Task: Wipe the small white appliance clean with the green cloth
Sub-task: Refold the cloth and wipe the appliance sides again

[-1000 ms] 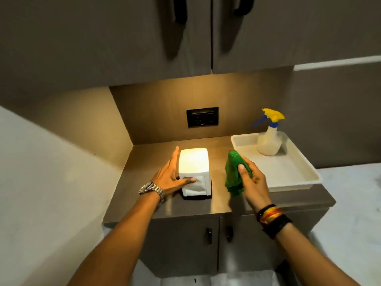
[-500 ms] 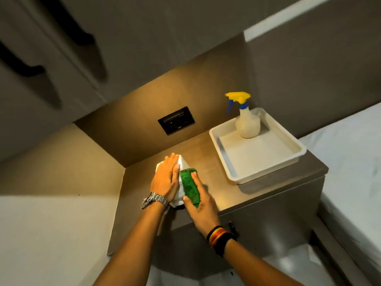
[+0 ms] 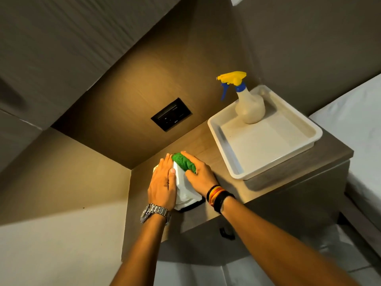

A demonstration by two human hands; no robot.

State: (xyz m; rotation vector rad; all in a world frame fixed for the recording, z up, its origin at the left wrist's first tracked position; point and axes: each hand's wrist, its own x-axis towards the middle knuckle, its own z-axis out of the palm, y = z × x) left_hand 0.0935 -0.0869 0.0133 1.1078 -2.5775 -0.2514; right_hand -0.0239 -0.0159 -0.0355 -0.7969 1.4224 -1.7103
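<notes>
The small white appliance (image 3: pixel 185 188) stands on the wooden counter (image 3: pixel 231 195), near its left end by the wall. My left hand (image 3: pixel 162 182) lies flat over its top and left side, holding it still. My right hand (image 3: pixel 199 175) presses the bunched green cloth (image 3: pixel 183 162) against the far upper right part of the appliance. Most of the appliance's top is hidden under my two hands; its white right face and dark base show.
A white tray (image 3: pixel 226 145) sits on the counter's right half with a yellow-and-blue spray bottle (image 3: pixel 247 104) standing in its far corner. A black socket plate (image 3: pixel 171 114) is on the back wall. Cabinets hang overhead, and a wall closes the left side.
My right hand brought the cloth from beside the appliance onto it and slid it toward the far top. My left hand moved from its left side onto its top. The view tilted.
</notes>
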